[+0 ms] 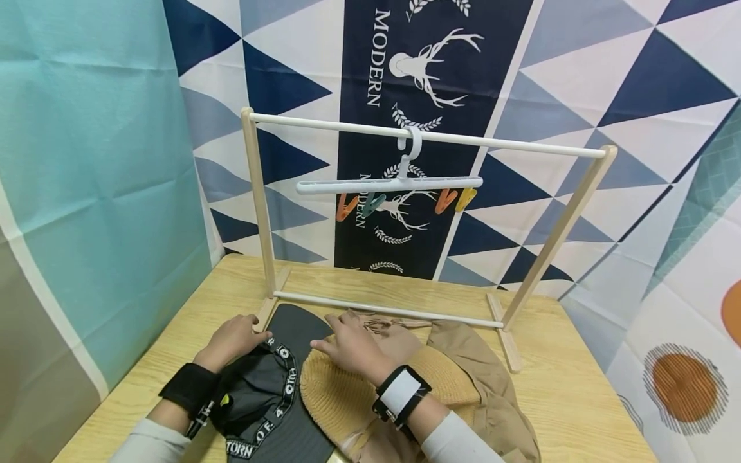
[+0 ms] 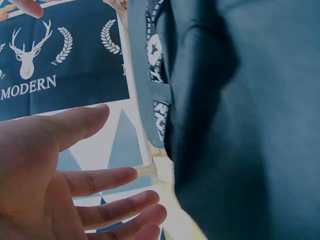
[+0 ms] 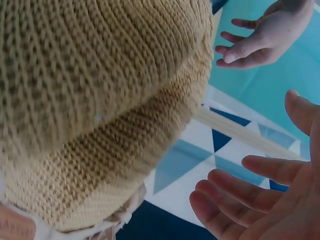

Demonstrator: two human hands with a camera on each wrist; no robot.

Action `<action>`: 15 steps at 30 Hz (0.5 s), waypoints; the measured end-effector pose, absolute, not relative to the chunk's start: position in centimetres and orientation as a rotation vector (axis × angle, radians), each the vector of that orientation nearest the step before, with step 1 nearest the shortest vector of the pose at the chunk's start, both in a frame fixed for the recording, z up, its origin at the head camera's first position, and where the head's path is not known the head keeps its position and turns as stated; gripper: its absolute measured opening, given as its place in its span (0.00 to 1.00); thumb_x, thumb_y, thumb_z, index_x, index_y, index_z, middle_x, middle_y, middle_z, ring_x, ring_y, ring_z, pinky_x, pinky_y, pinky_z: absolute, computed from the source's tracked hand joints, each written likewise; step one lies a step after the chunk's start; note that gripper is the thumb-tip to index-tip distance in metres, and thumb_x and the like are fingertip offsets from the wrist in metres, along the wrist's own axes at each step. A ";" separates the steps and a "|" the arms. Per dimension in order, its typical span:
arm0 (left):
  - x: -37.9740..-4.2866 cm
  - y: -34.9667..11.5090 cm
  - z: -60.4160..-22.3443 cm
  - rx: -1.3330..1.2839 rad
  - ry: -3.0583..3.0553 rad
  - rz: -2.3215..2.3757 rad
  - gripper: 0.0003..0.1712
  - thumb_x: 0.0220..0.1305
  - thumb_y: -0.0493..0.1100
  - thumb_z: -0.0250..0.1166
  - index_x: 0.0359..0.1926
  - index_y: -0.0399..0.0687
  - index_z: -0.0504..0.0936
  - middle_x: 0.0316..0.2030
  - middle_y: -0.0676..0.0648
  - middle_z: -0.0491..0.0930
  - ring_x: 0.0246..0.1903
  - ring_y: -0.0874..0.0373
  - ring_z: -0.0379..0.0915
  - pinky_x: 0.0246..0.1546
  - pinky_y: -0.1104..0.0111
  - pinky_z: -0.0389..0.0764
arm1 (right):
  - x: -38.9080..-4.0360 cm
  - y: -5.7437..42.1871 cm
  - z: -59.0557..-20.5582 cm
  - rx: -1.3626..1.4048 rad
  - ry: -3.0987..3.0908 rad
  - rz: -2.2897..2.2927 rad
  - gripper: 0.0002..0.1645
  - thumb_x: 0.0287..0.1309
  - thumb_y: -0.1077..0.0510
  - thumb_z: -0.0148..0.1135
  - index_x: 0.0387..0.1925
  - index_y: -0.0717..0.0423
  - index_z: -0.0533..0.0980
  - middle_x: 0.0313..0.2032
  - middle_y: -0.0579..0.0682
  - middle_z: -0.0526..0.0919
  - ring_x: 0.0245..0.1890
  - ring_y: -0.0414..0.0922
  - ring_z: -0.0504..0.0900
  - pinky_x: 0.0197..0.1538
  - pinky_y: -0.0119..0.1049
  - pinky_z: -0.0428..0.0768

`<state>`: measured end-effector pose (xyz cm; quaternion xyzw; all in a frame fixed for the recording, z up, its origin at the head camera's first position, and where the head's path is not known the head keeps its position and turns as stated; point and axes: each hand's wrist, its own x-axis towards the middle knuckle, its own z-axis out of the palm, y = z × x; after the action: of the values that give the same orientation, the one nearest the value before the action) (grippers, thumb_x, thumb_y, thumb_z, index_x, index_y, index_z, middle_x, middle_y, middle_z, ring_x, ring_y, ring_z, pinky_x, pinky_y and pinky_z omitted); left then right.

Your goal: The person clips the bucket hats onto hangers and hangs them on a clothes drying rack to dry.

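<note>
A dark grey hat [image 1: 303, 392] with a wide brim and a white-lettered band lies on the table at the front left. My left hand [image 1: 231, 341] is over its far left side; in the left wrist view that hand's fingers [image 2: 107, 182] are spread beside the fabric, holding nothing. To its right lies a yellow knitted hat [image 1: 330, 386], overlapping the grey brim. Above the knitted hat is my right hand [image 1: 356, 347], its fingers loose and apart in the right wrist view, gripping nothing. A beige cloth hat [image 1: 492, 379] with a tie lies partly under the knitted one.
Behind the hats stands a wooden rack [image 1: 558, 238] with white rods. From its top rod hangs a white hanger [image 1: 347, 186] carrying several coloured clips, among them a yellow clip [image 1: 466, 199]. Patterned cloth [image 1: 579, 77] walls surround the wooden table [image 1: 573, 386].
</note>
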<state>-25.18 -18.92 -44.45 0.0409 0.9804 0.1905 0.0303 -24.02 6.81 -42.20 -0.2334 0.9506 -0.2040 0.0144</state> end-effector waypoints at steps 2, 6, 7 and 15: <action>-25.1 -19.1 -44.6 0.121 3.015 0.586 0.30 0.65 0.50 0.63 0.54 0.25 0.76 0.46 0.29 0.80 0.44 0.35 0.78 0.44 0.48 0.78 | -23.8 6.5 -42.5 -0.746 2.971 -0.611 0.41 0.64 0.35 0.55 0.69 0.55 0.65 0.62 0.62 0.73 0.64 0.58 0.72 0.61 0.52 0.74; -25.0 -19.4 -45.0 0.106 3.005 0.600 0.30 0.65 0.51 0.63 0.53 0.26 0.77 0.47 0.28 0.80 0.45 0.35 0.78 0.43 0.49 0.78 | -23.5 5.8 -43.0 -0.790 2.968 -0.579 0.41 0.64 0.36 0.55 0.69 0.56 0.65 0.59 0.61 0.75 0.57 0.54 0.76 0.56 0.48 0.78; -25.1 -19.5 -45.1 0.106 3.006 0.598 0.30 0.65 0.51 0.63 0.53 0.26 0.77 0.47 0.28 0.80 0.44 0.36 0.78 0.43 0.49 0.78 | -23.4 5.6 -43.1 -0.800 2.965 -0.574 0.41 0.65 0.36 0.55 0.70 0.56 0.64 0.59 0.61 0.75 0.57 0.54 0.77 0.55 0.48 0.78; -25.1 -19.6 -45.3 0.102 3.013 0.549 0.27 0.63 0.51 0.65 0.49 0.27 0.79 0.44 0.30 0.81 0.42 0.36 0.79 0.40 0.49 0.78 | -22.8 4.3 -43.1 -0.850 2.932 -0.523 0.41 0.65 0.34 0.54 0.69 0.55 0.65 0.60 0.59 0.75 0.58 0.54 0.77 0.58 0.47 0.76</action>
<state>-25.07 -19.61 -45.33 0.0333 0.9825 0.1791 0.0388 -22.81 4.27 -43.07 -0.2744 0.9464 -0.1688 0.0222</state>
